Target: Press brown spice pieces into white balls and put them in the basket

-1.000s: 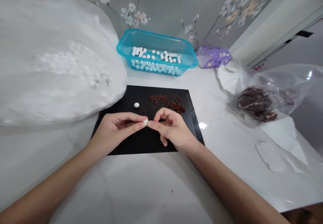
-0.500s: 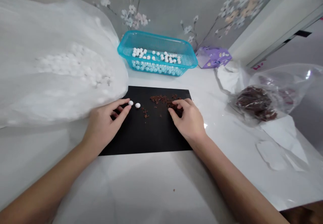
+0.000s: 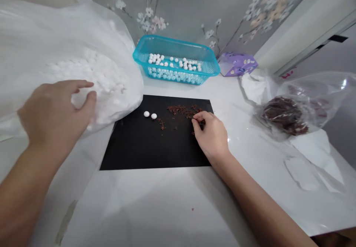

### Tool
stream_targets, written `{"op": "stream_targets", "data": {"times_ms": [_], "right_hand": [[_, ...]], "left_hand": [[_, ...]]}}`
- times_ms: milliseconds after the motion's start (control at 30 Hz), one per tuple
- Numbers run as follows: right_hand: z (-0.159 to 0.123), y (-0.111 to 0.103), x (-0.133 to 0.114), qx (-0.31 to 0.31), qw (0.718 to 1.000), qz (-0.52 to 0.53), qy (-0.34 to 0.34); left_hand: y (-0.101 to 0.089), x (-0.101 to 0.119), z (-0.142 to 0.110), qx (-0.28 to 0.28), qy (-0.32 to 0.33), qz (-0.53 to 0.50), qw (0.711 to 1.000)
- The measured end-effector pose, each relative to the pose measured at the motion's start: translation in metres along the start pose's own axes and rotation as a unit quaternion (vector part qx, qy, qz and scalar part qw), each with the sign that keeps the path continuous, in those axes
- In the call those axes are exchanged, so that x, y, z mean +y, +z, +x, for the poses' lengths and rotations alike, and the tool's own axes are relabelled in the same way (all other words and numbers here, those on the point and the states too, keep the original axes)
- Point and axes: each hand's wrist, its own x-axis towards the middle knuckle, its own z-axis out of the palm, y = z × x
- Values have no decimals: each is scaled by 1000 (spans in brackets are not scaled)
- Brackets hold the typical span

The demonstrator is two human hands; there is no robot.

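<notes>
My left hand [image 3: 59, 109] is over a big white plastic bag [image 3: 30, 35] of small white balls [image 3: 83, 69], its thumb and fingers apart with nothing between them. Two white balls [image 3: 150, 115] lie side by side on a black mat [image 3: 150, 147]. Beside them is a thin scatter of reddish-brown bits [image 3: 161, 124]. At the mat's right, my right hand [image 3: 213, 134] has thumb and index finger pinched together by a larger pile of brown bits [image 3: 180, 110]. What sits in that pinch is too small to make out.
A blue plastic basket [image 3: 178, 45] with several white balls stands against the flowered wall. To its right are a purple packet [image 3: 239, 64] and crumpled white tissue [image 3: 253, 87]. A clear bag [image 3: 328, 91] of brown material rests at the right, above white paper [image 3: 319, 152].
My left hand has let go of a white ball beside the other one and moved left over the bag. My right thumb and index finger have come together at the brown pile.
</notes>
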Motion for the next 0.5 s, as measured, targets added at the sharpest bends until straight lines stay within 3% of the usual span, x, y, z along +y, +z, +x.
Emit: {"op": "stream_targets", "data": {"times_ms": [200, 500], "right_hand": [[-2, 0, -2, 36, 999, 19, -26], [-4, 6, 1, 73, 988, 108, -88]], "left_hand": [[0, 0, -3, -43, 62, 119, 990], [-1, -3, 1, -92, 37, 156, 983]]}}
